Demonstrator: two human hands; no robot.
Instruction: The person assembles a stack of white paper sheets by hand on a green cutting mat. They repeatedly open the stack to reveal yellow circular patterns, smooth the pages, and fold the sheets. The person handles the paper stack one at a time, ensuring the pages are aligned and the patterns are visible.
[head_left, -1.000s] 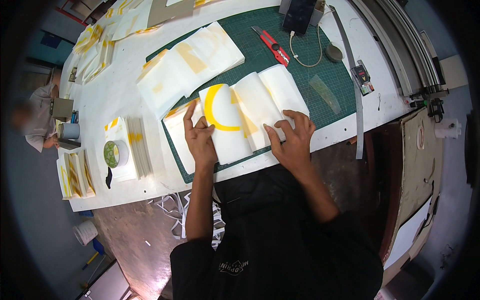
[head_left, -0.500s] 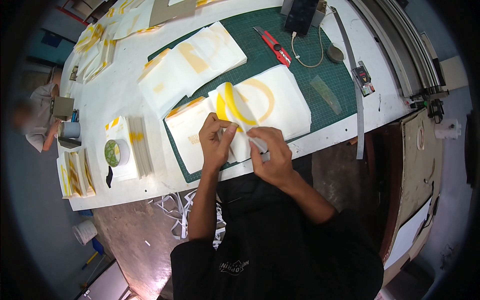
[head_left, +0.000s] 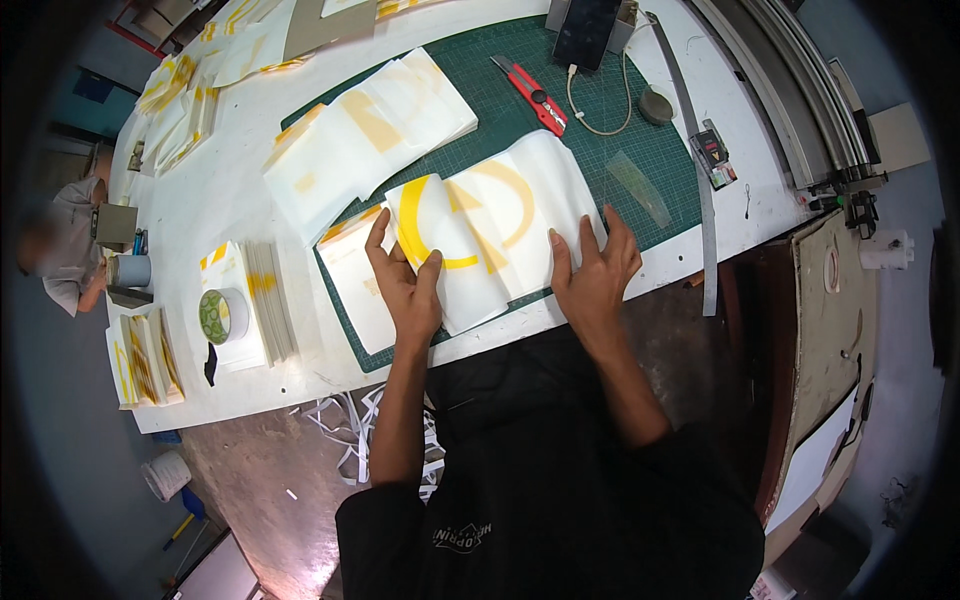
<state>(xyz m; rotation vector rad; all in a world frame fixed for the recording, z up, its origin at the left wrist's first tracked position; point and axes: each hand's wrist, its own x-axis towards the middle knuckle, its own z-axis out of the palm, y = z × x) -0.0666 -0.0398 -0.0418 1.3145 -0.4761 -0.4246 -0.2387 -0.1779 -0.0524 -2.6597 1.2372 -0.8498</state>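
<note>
A white sheet (head_left: 530,215) with yellow print lies on a green cutting mat (head_left: 650,160); its left part is folded over as a flap (head_left: 460,285) with a bold yellow arc. My left hand (head_left: 408,290) grips the flap's left edge, thumb on top and fingers at the border. At the sheet's right edge, my right hand (head_left: 597,265) is open, fingers spread, fingertips against the curling side. More printed white sheets (head_left: 350,270) lie partly under the flap. Beyond them rests another stack of sheets (head_left: 390,120).
A red utility knife (head_left: 532,95), a phone (head_left: 583,35) on a cable and a round dark piece (head_left: 655,106) lie farther back. A steel ruler (head_left: 707,240) is at right. Tape (head_left: 223,315) sits on folded stacks at left. Another person (head_left: 75,230) is at far left.
My hands have moved apart, the left to the flap's left edge, the right to the sheet's right side. The raised, curled flap now lies flatter, showing more of its yellow arc.
</note>
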